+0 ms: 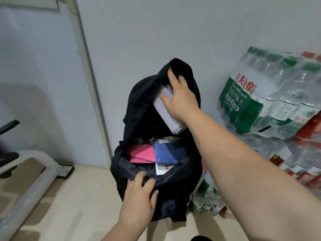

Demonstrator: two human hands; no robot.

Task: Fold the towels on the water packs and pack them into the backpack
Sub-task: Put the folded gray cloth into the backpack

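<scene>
Packing is the step in hand. The right hand, its arm stretched long from the near right, grips a folded white towel at the far, upper end of the open backpack. The left hand clutches the near rim, holding the mouth wide. A pink towel and a blue towel lie inside already. Next, I'd say, the white one goes down onto them, kept flat so its fold holds.

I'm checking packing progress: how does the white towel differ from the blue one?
The white towel is pale grey-white; the blue towel is dark blue. The white towel is gripped by the right hand at the upper opening of the backpack; the blue towel lies lower inside, beside a pink towel. Both are folded.
</scene>
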